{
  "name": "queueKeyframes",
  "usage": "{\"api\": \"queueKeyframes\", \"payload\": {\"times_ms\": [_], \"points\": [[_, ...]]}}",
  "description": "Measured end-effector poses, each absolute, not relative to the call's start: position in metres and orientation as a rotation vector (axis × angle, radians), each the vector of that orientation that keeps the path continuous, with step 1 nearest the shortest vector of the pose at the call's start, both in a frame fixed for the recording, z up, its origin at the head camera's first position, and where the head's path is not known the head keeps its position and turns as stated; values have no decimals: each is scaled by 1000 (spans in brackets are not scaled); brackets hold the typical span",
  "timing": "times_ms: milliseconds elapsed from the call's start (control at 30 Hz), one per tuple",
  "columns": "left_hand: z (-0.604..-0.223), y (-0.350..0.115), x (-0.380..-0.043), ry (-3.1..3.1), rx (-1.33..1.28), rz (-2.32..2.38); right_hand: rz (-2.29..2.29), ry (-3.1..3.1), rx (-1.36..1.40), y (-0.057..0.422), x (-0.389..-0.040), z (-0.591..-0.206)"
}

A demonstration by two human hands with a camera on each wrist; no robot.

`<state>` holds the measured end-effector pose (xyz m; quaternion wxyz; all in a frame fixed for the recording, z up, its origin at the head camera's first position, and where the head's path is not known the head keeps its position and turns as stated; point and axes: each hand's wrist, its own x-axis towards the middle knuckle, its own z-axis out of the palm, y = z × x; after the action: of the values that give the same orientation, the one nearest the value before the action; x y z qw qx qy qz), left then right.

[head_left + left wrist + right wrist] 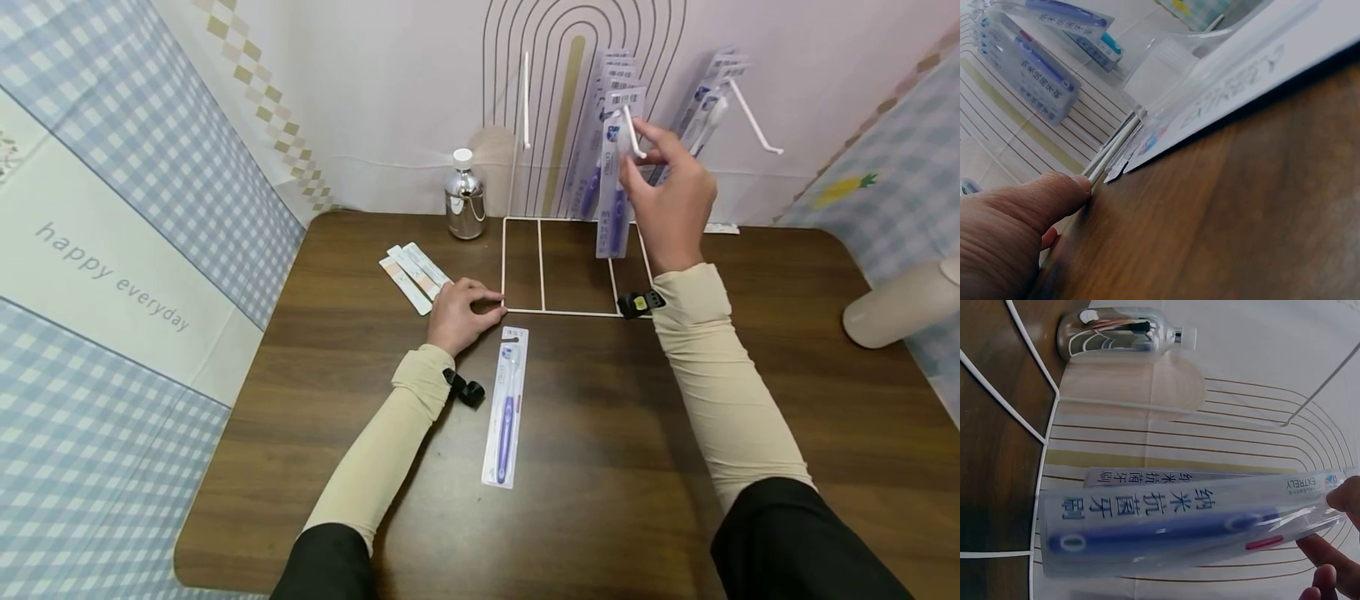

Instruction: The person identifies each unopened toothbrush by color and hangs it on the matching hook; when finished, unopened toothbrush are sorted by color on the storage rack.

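My right hand (pixel 675 192) pinches a packaged purple toothbrush (pixel 612 187) near its top, at the tip of a white hook. In the right wrist view the clear pack of this toothbrush (pixel 1135 519) shows a purple handle. More toothbrush packs (pixel 585 179) hang behind it. With thumb and index finger my left hand (pixel 459 317) pinches the front left corner of the white wire rack (pixel 541 275) on the table. Just below that corner, another packaged toothbrush (pixel 506 408) lies flat on the table.
A silver bottle with a white cap (pixel 465 200) stands left of the rack. Several slim white packets (pixel 408 279) lie beside the left hand. A bare hook (pixel 527 100) and another with packs (pixel 753 117) flank the middle one. A beige cylinder (pixel 900 300) lies at right.
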<state>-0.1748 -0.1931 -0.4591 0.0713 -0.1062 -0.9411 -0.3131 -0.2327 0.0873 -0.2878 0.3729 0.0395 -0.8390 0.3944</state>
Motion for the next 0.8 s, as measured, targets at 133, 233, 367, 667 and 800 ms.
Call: {"api": "queueKeyframes", "payload": {"times_ms": [133,233,367,667,800], "points": [[-459,-193,-175,-2831,-317,-945,1030,-2139,105,89,-229,-289],[-459,-193,-175,-2828,-317,-948,1075,-2127,127,90,-221,-294],[-459,-194,-175,-2822,-318,-948,1158,-2175,177,91,-204,-313],[-458,-193,-175,-2813,-324,-956,1335,-2448,236,88,-157,-382],[-458,-193,-175,-2815,-317,-957,1396,-2609,376,72,-132,-409]]}}
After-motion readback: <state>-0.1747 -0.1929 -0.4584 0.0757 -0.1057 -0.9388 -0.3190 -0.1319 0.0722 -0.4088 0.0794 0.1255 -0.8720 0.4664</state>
